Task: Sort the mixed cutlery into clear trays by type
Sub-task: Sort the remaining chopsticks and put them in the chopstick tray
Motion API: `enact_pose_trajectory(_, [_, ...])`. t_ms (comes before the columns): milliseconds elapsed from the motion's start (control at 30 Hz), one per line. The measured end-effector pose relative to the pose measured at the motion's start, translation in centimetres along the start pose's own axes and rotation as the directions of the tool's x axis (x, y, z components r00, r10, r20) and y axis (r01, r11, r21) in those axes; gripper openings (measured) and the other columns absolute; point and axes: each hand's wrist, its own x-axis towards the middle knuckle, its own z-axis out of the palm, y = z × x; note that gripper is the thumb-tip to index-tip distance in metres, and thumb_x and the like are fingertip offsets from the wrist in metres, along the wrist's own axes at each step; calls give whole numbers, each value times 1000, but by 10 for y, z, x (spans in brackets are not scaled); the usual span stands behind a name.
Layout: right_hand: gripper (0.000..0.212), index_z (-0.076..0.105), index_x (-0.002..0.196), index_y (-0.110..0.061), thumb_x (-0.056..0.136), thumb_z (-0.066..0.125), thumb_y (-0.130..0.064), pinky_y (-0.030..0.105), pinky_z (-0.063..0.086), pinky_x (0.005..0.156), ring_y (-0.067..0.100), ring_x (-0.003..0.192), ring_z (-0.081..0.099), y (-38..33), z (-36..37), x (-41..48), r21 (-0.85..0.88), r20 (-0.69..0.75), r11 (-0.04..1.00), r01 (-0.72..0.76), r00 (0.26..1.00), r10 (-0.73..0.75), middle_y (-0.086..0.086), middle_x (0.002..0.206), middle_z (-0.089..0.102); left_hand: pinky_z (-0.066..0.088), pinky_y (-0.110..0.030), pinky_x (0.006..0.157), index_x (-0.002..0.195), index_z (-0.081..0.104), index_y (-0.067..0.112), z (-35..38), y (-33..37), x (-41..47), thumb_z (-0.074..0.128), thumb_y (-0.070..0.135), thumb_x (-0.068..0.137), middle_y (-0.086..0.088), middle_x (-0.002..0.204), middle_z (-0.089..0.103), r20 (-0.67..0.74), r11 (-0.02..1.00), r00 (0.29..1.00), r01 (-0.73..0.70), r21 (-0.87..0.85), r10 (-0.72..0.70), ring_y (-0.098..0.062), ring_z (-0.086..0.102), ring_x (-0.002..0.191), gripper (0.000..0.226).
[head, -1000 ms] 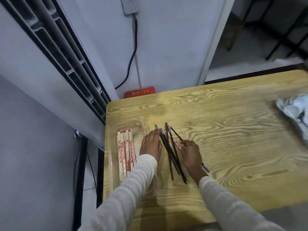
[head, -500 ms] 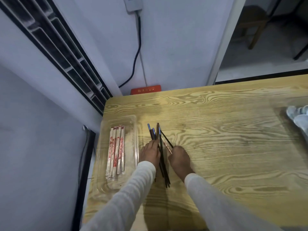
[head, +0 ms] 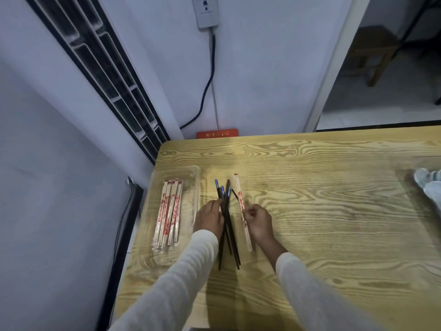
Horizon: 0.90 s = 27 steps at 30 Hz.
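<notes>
Wrapped pairs [head: 169, 211] are already sitting in the clear tray [head: 191, 185]. Just right of it, the left hand [head: 209, 219] lays fairly straight fingers on the dark chopsticks [head: 228, 225], pinning that bundle together. Further right, the right hand [head: 259, 220] curls in and pinches one wrapped chopstick [head: 239, 197] clear of the dark ones, tray-bound, I'd guess.

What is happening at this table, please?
A person is sorting chopsticks. The left hand rests against a bundle of dark chopsticks on the wooden table. The right hand pinches one wrapped pair lying beside the bundle. More wrapped pairs already lie in the clear tray at the left.
</notes>
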Motion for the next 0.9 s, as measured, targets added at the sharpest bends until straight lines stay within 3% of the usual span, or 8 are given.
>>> enact_pose_trajectory(133, [9,63,94,3,88,59,-2,5,38,51,12,68,54,-16,4,3,63,-12,998,-13,1000,14,9,85,63,30,-31,104,139,37,20,-10,-3,-1,38,14,95,-1,140,42,6,999,999,32,-19,-32,-22,43,124,44])
enact_pose_trajectory(267, [9,63,93,6,87,59,1,3,37,47,10,59,51,-27,2,8,73,-77,997,9,997,-4,11,81,61,40,-35,96,131,44,15,2,4,0,40,18,95,-10,128,50,164,1000,986,21,-13,-18,-30,50,115,36])
enact_pose_trajectory(433, [7,64,91,4,86,62,-1,5,36,44,14,57,52,-29,3,13,36,-61,999,32,998,-29,10,78,61,39,-40,100,130,41,4,21,-2,9,43,14,94,-18,131,45,314,984,933,162,68,-175,-35,46,121,37])
enact_pose_trajectory(533, [2,63,88,-3,87,62,-2,13,39,49,13,58,53,-23,4,12,45,-45,999,27,999,-25,9,78,62,37,-39,103,128,42,1,29,-4,17,40,8,94,-19,133,45,322,968,913,233,89,-249,-34,45,125,35])
enact_pose_trajectory(667, [1,62,86,-5,86,63,-3,5,38,48,3,58,51,-13,0,11,39,-34,999,36,999,-34,1,73,58,38,-36,101,124,47,2,32,0,26,41,12,96,-16,131,51,350,944,880,325,51,-322,-31,48,123,30])
enact_pose_trajectory(767, [4,63,85,-3,86,64,-7,11,39,54,10,63,55,-5,-4,14,32,-44,999,22,999,-21,1,75,59,38,-39,100,128,42,3,33,6,25,45,17,94,-15,132,49,298,927,885,375,-6,-357,-31,49,122,36])
enact_pose_trajectory(900, [3,62,86,-3,87,63,-5,5,37,48,3,58,51,-2,-8,16,45,-44,999,17,999,-15,-3,67,56,40,-40,96,131,35,3,38,12,19,47,18,94,-15,131,44,224,953,930,302,-9,-292,-32,48,119,42])
